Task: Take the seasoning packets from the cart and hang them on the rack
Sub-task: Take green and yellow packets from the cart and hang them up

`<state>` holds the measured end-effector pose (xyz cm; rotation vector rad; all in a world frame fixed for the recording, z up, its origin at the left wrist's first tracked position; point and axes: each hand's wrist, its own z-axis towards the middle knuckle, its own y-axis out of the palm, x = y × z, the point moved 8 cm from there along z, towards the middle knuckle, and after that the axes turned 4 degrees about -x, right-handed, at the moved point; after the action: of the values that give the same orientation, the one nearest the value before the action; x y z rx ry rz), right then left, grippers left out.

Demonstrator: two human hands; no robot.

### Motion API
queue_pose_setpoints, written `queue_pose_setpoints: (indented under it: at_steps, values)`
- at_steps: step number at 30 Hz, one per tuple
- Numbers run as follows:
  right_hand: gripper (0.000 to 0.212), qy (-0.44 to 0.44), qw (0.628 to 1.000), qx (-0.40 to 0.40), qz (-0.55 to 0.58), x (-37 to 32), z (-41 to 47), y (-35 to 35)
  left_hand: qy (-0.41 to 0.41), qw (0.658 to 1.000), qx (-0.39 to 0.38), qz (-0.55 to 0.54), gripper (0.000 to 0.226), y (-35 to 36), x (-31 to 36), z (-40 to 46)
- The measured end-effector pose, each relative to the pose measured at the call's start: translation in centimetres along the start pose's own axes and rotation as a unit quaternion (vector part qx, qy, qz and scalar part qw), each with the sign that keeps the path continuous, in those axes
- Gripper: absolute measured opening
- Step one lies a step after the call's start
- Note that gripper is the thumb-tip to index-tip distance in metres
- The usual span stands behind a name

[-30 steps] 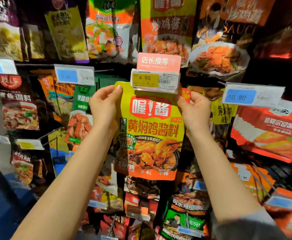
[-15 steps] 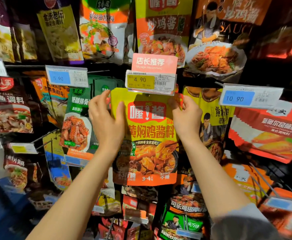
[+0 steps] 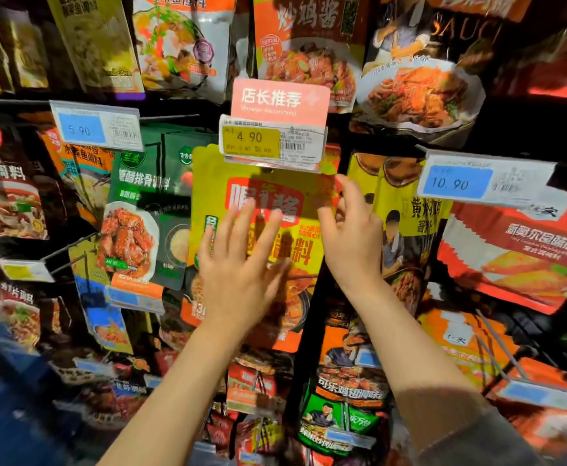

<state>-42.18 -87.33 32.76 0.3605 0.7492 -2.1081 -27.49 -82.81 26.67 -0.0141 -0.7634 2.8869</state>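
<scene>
**Both hands up at the yellow packet**

Hands in front of the rack point(image 3: 510, 122), and the left hand point(image 3: 238, 264) is spread flat, fingers straight, in front of the middle of the yellow packet point(image 3: 214, 176). Right hand point(image 3: 352, 237) sits at the packet's right edge, fingers loosely bent near the upper corner; whether they pinch it is blurred, can't call it. Packet hangs upright in the middle of the rack, top tucked just under the 4.90 tag point(image 3: 268, 141). Green packets point(image 3: 141, 203) hang just beside it on the left. Pink sign point(image 3: 280, 100) stands right above the tag.
</scene>
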Motion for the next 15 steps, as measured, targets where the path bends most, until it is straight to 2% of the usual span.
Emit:
queue_pose_setpoints:
  at_steps: [2,4,6,9,11,13,15]
  values:
    - [0.04,-0.007,1.0,0.001,-0.006,0.1,-0.4,-0.1,-0.034,0.995,-0.095,-0.015,0.079,2.2,0.9,-0.2]
    - [0.042,-0.016,1.0,-0.009,0.017,0.4,-0.5,-0.3,-0.052,0.987,-0.149,-0.015,0.086,4.0,1.0,0.0]
    - [0.04,-0.084,0.996,0.01,0.003,0.3,-0.8,-1.6,-0.058,0.983,-0.17,-0.02,0.085,5.6,0.7,0.8]
    - [0.034,-0.199,0.972,0.054,-0.11,1.0,-2.8,-4.7,-0.06,0.979,-0.195,-0.016,0.094,8.0,0.3,2.2]
    - [0.04,-0.166,0.971,0.002,-0.174,3.9,-3.7,-5.6,-0.059,0.975,-0.214,-0.02,0.096,9.7,0.2,2.7]
    - [0.06,-0.079,0.964,-0.109,-0.23,7.9,-4.3,-5.1,-0.059,0.975,-0.214,-0.03,0.094,10.9,0.1,2.9]
    - [0.082,-0.03,0.939,-0.198,-0.278,10.6,-4.9,-4.1,-0.06,0.972,-0.223,-0.036,0.096,12.1,-0.1,2.7]
